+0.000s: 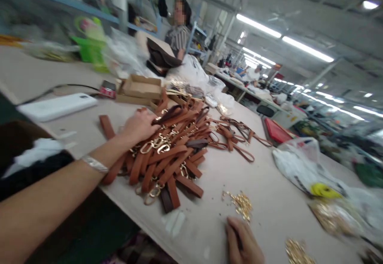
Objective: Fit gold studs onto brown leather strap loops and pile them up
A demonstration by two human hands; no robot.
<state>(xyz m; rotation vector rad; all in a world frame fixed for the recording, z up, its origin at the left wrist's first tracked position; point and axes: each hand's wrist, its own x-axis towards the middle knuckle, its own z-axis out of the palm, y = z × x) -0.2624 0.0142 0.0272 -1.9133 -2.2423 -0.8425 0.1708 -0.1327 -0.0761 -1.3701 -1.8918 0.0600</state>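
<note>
My left hand (141,125) reaches over a heap of brown leather wrist straps (167,164) with gold clasps. Its fingers are curled, and a dark brown strap (171,114) sticks out at the fingertips, seemingly pinched there. Near the front of the table my right hand (243,242) is closed, thumb against curled fingers; whatever lies inside is hidden. Just beyond it is a small pile of gold metal pieces (243,205). A second pile of gold pieces (297,252) lies farther right, cut by the lower edge.
Left of the straps are a cardboard tray (142,86), a small dark-and-red box (107,89) and a white elongated case (58,106). More thin straps (231,134) lie behind. Plastic bags (296,162) line the right side. A person (179,32) is across the table.
</note>
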